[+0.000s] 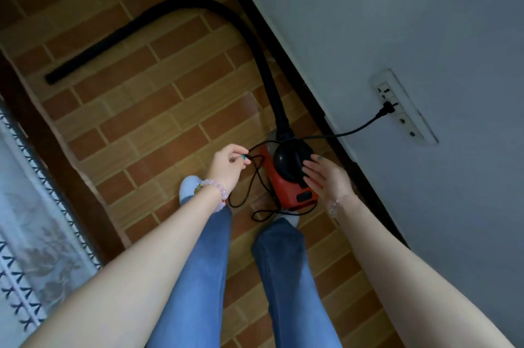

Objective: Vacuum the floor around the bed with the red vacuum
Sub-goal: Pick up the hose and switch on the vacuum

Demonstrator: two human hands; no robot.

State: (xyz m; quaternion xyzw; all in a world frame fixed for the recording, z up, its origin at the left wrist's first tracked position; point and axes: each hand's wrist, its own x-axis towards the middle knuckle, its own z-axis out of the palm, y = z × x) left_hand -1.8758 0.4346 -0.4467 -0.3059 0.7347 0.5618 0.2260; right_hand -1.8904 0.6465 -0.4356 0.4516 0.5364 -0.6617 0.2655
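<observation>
1. Red vacuum (292, 189): small boxy red plastic body on the floor (141, 121), just in front of the person's feet, close to the dark skirting (297, 64) at the foot of the wall (397, 21).
2. Glossy black dome (289, 159) sits on the far end of the body. Black rectangular switch (304, 196) is on the near end.
3. Hose (255, 44): matte black and flexible, leaves the dome, arcs away along the skirting, then bends left into a straight stiff section (85, 60) lying flat on the floor.
4. Left hand (226, 166): thumb and fingertips pinch the thin black cord (255, 177) just left of the dome. Slack cord lies in loose loops beside the red body.
5. Right hand (326, 177): open, fingers straight, laid against the right side of the dome, gripping nothing.
6. Cord runs over the dome to a black plug (384, 109) seated in a white multi-outlet socket strip (411, 126) on the matte pale wall.
7. Floor: brick-pattern surface in brown and tan, slight sheen.
8. Bed (28, 220) at left edge: pale cloth with a printed chevron border, above a dark wood frame (42, 135).
9. Person: blue jeans (198, 276), light socks (188, 187), pink bead bracelet (215, 191) on the left wrist, thin chain (337, 203) on the right.
</observation>
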